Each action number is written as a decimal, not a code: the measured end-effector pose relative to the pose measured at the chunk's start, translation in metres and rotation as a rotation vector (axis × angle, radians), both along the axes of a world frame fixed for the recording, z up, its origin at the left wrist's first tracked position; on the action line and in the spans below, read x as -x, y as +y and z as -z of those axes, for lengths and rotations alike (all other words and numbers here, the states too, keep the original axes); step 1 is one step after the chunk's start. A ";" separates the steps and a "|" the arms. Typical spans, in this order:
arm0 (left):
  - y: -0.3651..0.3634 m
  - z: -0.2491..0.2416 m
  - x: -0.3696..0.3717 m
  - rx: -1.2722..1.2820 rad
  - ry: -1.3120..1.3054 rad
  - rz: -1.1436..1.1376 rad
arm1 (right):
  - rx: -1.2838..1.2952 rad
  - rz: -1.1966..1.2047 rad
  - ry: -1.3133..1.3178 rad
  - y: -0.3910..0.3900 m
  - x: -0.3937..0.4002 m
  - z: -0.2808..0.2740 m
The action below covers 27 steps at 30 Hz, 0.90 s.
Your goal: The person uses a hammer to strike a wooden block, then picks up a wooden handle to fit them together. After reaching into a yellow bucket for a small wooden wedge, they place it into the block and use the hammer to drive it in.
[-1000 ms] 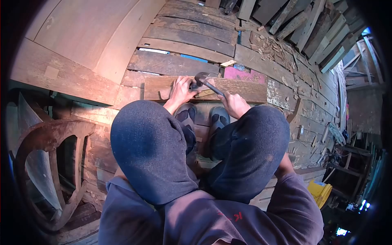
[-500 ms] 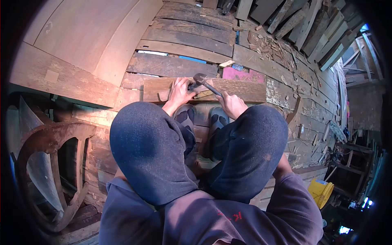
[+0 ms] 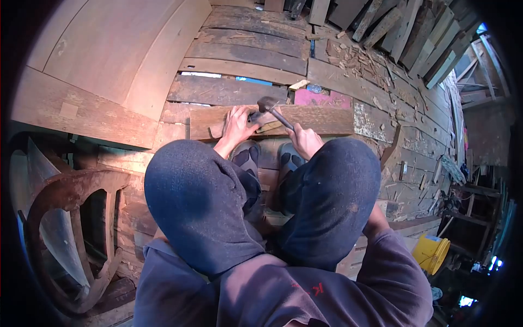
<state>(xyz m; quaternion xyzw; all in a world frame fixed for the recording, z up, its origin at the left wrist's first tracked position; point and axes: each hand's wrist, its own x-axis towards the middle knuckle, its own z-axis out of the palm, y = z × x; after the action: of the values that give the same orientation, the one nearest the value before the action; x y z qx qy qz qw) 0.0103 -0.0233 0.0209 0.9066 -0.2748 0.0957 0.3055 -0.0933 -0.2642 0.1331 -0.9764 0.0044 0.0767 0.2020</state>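
Observation:
My right hand (image 3: 306, 141) is closed round the handle of a hammer (image 3: 281, 119). Its dark head is over the middle of a thick wooden plank (image 3: 321, 120) lying on the floor in front of my feet. My left hand (image 3: 237, 129) lies across the plank, its fingers bent over a small piece of wood (image 3: 217, 131) on top. Beside those fingertips, close under the hammer head, is a small dark object (image 3: 253, 116) whose kind I cannot make out. Another wood strip (image 3: 268, 127) lies between my hands.
Past the plank are a pink sheet (image 3: 321, 98) and gaps between floorboards. Wood chips (image 3: 354, 60) litter the floor, with leaning boards (image 3: 425, 43) behind. A large wooden panel (image 3: 109, 60) stands left, a curved wooden frame (image 3: 65, 191) below it. A yellow bucket (image 3: 430, 253) is at right.
The hammer head and both hands stay nearly where they were over the plank. The whole view has shifted slightly.

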 end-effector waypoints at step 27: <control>-0.022 -0.082 -0.013 0.621 0.976 0.018 | -0.205 0.848 0.298 -0.083 0.117 0.091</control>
<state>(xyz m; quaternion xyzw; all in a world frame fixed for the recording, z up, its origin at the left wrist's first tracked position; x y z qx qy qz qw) 0.0229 -0.0453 0.1032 0.7113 -0.0690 -0.2598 0.6494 -0.2101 -0.3473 0.0418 -0.8415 0.4251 0.1271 0.3083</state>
